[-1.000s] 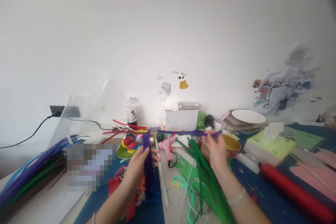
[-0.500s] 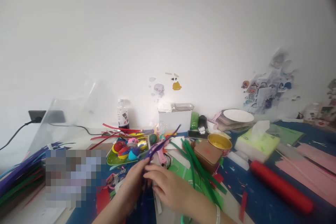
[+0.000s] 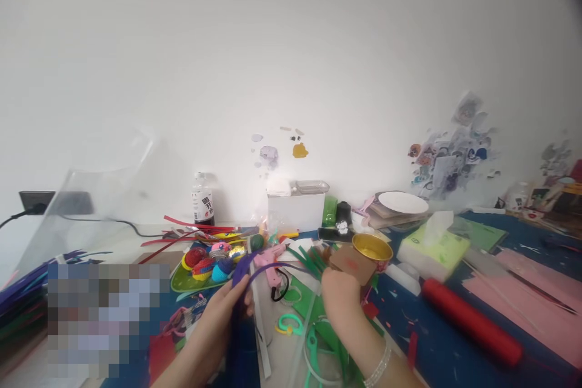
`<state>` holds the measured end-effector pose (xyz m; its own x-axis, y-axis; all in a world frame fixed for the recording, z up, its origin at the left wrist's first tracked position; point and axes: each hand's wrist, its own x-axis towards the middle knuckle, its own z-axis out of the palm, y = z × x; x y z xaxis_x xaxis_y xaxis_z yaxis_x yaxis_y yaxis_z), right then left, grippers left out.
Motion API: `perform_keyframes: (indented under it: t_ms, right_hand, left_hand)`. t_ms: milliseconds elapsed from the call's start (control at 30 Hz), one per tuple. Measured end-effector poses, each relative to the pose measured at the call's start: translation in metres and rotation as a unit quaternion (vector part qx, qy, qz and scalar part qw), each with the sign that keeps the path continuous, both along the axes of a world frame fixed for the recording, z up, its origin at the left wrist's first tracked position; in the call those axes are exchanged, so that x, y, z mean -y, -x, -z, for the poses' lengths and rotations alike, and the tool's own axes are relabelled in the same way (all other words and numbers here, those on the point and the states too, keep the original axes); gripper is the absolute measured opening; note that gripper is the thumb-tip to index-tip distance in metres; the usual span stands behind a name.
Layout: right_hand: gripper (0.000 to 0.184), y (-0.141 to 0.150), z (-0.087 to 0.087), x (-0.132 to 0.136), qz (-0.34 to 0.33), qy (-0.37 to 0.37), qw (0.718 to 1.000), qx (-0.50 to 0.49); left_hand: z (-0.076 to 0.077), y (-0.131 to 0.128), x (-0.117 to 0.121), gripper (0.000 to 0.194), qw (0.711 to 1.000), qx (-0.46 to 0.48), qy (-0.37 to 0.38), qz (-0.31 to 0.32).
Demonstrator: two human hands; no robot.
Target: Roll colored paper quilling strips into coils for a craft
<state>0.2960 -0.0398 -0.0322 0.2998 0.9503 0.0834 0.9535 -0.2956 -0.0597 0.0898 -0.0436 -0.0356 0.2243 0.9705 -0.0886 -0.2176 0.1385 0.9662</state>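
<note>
My left hand [image 3: 224,310] is closed around a bundle of purple strips [image 3: 240,276], which hang down below it and rise a little above the thumb. One thin purple strip [image 3: 282,264] bows out of the bundle and runs across to my right hand [image 3: 342,298]. That hand is curled, its back toward me, and appears to grip the strip's far end; its fingertips are hidden. Dark green strips [image 3: 310,262] lie beside and under the right hand. Between the hands are a pink glue gun [image 3: 271,264] and teal-handled scissors [image 3: 311,348].
Yarn-wrapped balls [image 3: 202,268] fill a green tray [image 3: 184,284]. A brown box [image 3: 352,262], a gold tin [image 3: 373,247], a tissue pack [image 3: 434,248] and a red roll [image 3: 473,321] stand to the right. A bottle [image 3: 202,200] and a white bin [image 3: 295,209] stand by the wall.
My hands were together on the purple strips; they are now apart, the right one further right by the brown box. A single purple strip now arcs between them. The view has shifted slightly.
</note>
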Motion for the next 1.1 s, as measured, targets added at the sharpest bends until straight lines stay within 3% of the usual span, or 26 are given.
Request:
perform_keyframes:
  t_ms: [200, 367, 533, 700, 800, 867, 933, 967, 1000, 1067, 1100]
  right_hand:
    - [0.021, 0.001, 0.003, 0.002, 0.008, 0.034, 0.999, 0.007]
    - [0.028, -0.001, 0.000, -0.002, -0.014, 0.062, 0.998, -0.005]
    - [0.022, -0.012, -0.001, -0.005, -0.024, 0.078, 0.996, -0.028]
    - [0.018, -0.021, -0.005, -0.005, -0.033, 0.049, 0.995, -0.083]
    - [0.007, -0.025, -0.016, 0.001, -0.076, 0.002, 0.986, -0.146]
    - [0.013, -0.026, -0.025, 0.007, -0.110, -0.020, 0.975, -0.194]
    - [0.021, -0.024, -0.033, 0.012, -0.143, -0.031, 0.947, -0.285]
    - [0.023, -0.021, -0.035, 0.014, -0.159, -0.037, 0.917, -0.365]
    - [0.025, -0.017, -0.035, 0.015, -0.172, -0.045, 0.870, -0.460]
    - [0.029, -0.006, -0.032, 0.015, -0.181, -0.057, 0.744, -0.640]
    - [0.033, 0.001, -0.027, 0.014, -0.180, -0.058, 0.695, -0.693]
  left_hand:
    - [0.005, 0.004, -0.004, 0.034, 1.000, -0.003, -0.011, 0.004]
    - [0.004, 0.003, -0.003, 0.025, 0.998, 0.050, 0.034, -0.008]
    - [0.001, 0.000, 0.002, 0.025, 0.997, 0.065, 0.048, 0.017]
    - [-0.002, 0.000, 0.005, 0.026, 0.999, 0.032, 0.036, 0.022]
    - [-0.003, -0.002, 0.008, 0.024, 0.998, 0.052, 0.029, 0.034]
    - [-0.003, -0.004, 0.009, 0.027, 0.994, 0.084, 0.019, 0.061]
    - [-0.003, -0.006, 0.010, 0.032, 0.991, 0.103, 0.009, 0.082]
    - [-0.003, -0.007, 0.011, 0.032, 0.990, 0.110, 0.004, 0.083]
    - [-0.003, -0.009, 0.013, 0.030, 0.990, 0.117, 0.002, 0.084]
    - [-0.004, -0.013, 0.017, 0.021, 0.988, 0.133, 0.008, 0.078]
    - [-0.005, -0.015, 0.019, 0.019, 0.988, 0.136, 0.015, 0.072]
